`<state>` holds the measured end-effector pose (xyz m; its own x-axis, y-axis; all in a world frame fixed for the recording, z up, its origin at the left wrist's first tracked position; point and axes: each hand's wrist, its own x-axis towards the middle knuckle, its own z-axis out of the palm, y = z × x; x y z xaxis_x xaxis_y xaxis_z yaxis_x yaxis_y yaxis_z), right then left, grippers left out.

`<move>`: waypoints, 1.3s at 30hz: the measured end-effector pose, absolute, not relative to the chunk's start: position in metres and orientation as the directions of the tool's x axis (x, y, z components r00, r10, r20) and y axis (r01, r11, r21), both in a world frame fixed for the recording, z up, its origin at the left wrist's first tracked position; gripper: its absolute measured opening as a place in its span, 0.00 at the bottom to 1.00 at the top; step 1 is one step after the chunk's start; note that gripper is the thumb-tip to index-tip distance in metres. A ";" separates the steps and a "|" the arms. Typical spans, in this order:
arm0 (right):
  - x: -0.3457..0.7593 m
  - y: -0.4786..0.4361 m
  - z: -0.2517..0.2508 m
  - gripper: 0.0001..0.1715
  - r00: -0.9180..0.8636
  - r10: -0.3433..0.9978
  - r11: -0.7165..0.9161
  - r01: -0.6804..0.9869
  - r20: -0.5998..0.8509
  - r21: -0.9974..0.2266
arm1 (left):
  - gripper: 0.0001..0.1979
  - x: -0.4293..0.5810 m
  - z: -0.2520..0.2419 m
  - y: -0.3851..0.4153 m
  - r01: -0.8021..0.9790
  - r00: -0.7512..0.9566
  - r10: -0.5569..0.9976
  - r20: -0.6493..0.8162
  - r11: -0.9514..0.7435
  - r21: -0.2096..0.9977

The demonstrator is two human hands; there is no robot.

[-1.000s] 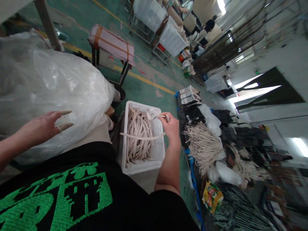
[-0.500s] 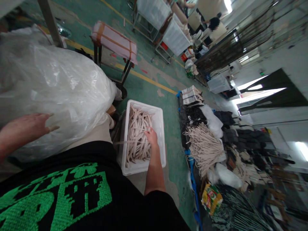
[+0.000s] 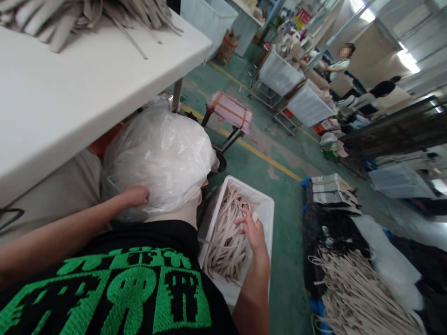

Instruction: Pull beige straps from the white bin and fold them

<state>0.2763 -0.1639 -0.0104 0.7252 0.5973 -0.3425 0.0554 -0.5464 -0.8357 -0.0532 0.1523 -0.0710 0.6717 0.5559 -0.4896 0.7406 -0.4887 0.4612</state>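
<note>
The right hand (image 3: 253, 235) is hovering open-fingered among the beige fabric straps (image 3: 225, 244) that largely fill the white plastic crate (image 3: 265, 204), gripping none, while the left hand (image 3: 134, 196) is resting loosely on the plastic sack (image 3: 157, 158) beside the crate.

A white surface (image 3: 70, 102), bundled beige straps (image 3: 80, 14) lying along its far edge, a green-painted floor (image 3: 282, 260) below, a yellow line (image 3: 258, 156) across it, a pink-wrapped stool (image 3: 229, 111) and wire-framed white bins (image 3: 279, 72) standing on it, a cardboard box (image 3: 226, 46) nearby
</note>
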 end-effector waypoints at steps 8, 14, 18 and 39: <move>0.208 -0.079 -0.013 0.38 0.415 0.831 -0.376 -0.070 -0.370 -0.924 | 0.18 -0.049 -0.030 0.180 0.724 0.624 0.730 -0.278 -0.407 0.557; 0.162 -0.019 -0.016 0.39 0.027 0.883 -0.429 -0.360 -0.469 -0.828 | 0.18 -0.051 0.020 0.166 0.405 0.601 0.799 0.026 -0.332 0.852; 0.125 0.020 -0.014 0.44 -0.282 0.797 -0.598 -0.491 -0.534 -0.634 | 0.15 -0.064 0.034 0.139 0.258 0.738 0.658 0.151 -0.482 0.838; 0.137 0.055 0.054 0.17 0.215 0.958 -0.180 -0.056 -0.188 -0.982 | 0.19 -0.065 0.024 0.120 0.457 0.776 0.532 -0.340 -0.102 0.884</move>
<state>0.1368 0.0554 0.0539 0.2155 0.9582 -0.1882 -0.0563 -0.1802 -0.9820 -0.0649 0.1204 0.0238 0.7756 0.5318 -0.3400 0.4570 -0.1016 0.8836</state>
